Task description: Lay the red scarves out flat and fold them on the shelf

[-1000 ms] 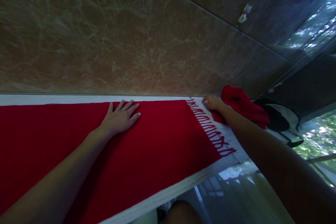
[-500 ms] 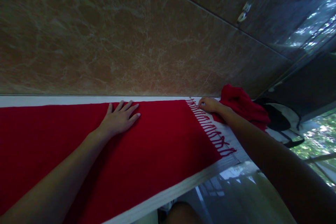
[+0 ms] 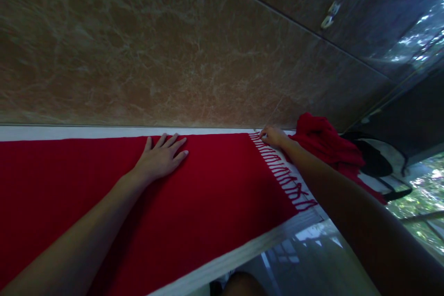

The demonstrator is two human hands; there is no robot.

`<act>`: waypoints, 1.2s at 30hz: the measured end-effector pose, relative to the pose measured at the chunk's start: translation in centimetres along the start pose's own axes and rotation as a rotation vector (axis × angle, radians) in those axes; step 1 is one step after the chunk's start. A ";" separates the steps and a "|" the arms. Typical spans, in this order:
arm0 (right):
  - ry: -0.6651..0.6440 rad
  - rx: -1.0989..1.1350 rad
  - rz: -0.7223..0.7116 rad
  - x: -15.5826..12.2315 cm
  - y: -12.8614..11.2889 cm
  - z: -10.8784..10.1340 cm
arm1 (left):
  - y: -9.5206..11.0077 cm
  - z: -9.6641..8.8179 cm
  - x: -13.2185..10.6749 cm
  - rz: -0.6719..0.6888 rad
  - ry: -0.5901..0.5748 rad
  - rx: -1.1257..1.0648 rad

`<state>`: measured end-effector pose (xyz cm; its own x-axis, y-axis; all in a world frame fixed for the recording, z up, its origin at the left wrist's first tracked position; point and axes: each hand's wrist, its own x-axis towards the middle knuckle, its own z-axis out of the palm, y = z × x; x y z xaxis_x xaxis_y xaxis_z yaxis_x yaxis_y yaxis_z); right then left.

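Observation:
A red fringed cloth lies spread flat on a pale board or table, with its fringe along the right end. My left hand rests palm down on the cloth near its far edge, fingers spread. At the far corner of the fringe, my right hand has its fingers bent and pinched together by the strands. Whether a strand is between those fingertips is too small to tell. Behind my right forearm lies a bunched red cloth.
A brown marbled wall rises right behind the table. A small hook is fixed on it. To the right sits a black and white bag. Below the table's near edge is a shiny tiled floor.
My right hand has moved slightly left and closer to the fringe, its fingers now touching or nearly touching the strands. My left hand stays on the cloth. The view has shifted a little.

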<state>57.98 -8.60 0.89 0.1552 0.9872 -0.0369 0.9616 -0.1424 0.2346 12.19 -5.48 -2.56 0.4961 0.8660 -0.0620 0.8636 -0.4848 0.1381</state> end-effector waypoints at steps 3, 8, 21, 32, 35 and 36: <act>-0.003 -0.009 -0.006 -0.2 0.1 0.3 | 0.0 0.0 0.0 0.000 0.003 -0.007; 0.022 -0.032 0.008 -0.7 0.9 0.0 | -0.5 0.5 0.3 0.012 0.034 -0.018; 0.047 -0.047 -0.072 -0.3 0.1 -1.0 | -0.1 0.2 0.1 0.004 0.019 -0.011; -0.031 -0.098 -0.080 1.2 -0.3 -0.6 | -0.3 0.4 0.3 0.010 0.022 -0.015; -0.022 -0.116 -0.028 0.7 0.2 -0.7 | 0.0 0.1 0.1 0.001 0.008 -0.012; -0.014 -0.119 -0.005 0.4 0.4 -0.8 | 0.0 0.0 0.1 -0.001 0.002 -0.010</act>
<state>58.25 -8.20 1.78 0.1545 0.9866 -0.0519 0.9288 -0.1271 0.3482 12.24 -5.45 -2.60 0.4948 0.8669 -0.0600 0.8633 -0.4826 0.1475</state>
